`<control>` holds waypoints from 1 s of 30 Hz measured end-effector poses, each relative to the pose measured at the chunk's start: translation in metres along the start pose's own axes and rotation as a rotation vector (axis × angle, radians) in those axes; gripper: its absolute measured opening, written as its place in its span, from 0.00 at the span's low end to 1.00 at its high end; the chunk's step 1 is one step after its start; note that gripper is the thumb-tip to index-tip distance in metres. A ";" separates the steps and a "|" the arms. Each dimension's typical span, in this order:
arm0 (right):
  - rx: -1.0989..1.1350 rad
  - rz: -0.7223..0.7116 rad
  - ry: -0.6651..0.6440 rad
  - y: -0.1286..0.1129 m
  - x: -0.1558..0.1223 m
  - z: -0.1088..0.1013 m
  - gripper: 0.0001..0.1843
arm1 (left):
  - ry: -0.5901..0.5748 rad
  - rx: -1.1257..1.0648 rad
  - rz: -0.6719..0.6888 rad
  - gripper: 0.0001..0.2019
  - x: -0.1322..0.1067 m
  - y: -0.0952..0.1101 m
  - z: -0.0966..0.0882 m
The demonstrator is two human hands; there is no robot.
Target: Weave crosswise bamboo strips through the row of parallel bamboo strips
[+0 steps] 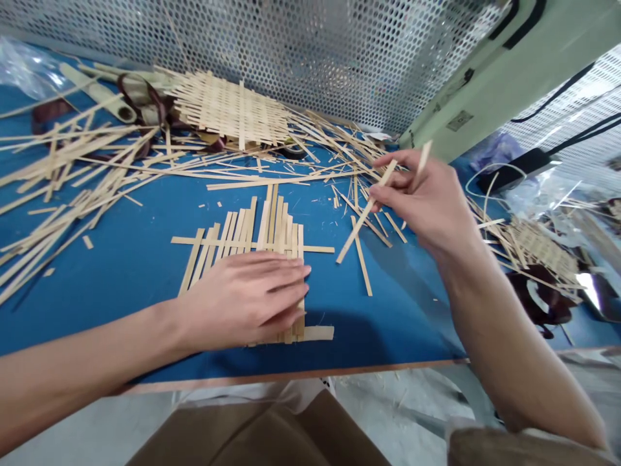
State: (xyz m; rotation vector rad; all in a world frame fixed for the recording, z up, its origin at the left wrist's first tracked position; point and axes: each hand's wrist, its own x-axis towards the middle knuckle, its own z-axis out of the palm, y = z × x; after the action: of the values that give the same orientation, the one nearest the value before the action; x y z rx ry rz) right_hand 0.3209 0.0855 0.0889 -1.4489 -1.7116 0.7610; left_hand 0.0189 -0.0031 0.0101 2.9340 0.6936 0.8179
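Note:
My left hand lies flat, palm down, across a row of upright bamboo strips. One crosswise strip runs through the row, and a wider strip end pokes out near the bottom; my hand covers the row's middle. Up to the right, my right hand pinches a thin bamboo strip between thumb and fingers, its lower end slanting down to the left. A second pale strip rises from among the same hand's fingers. Below it, a loose strip rests on the blue table.
A woven bamboo panel leans among scattered strips at the back, before a perforated metal screen. Loose strips spread over the left side. A green post stands back right, near another strip pile. The table's edge runs in front.

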 end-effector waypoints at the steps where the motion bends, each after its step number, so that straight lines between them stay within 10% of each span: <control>1: -0.012 -0.006 0.013 0.003 0.006 0.005 0.18 | -0.009 0.022 -0.033 0.15 0.001 -0.001 0.001; 9: -0.050 -0.045 0.070 0.021 0.049 0.023 0.14 | -0.156 0.061 -0.261 0.41 -0.007 -0.010 0.023; 22: 0.062 0.301 -0.494 0.031 0.058 0.051 0.09 | -0.172 0.085 -0.253 0.40 -0.006 -0.009 0.027; 30: -0.008 0.352 -0.614 0.016 0.049 0.054 0.05 | -0.154 0.065 -0.257 0.37 -0.007 -0.011 0.026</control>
State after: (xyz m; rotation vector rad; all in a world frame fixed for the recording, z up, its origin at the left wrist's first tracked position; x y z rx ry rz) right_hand 0.2805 0.1379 0.0549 -1.6533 -1.9076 1.5134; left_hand 0.0223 0.0063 -0.0171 2.8389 1.0723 0.5504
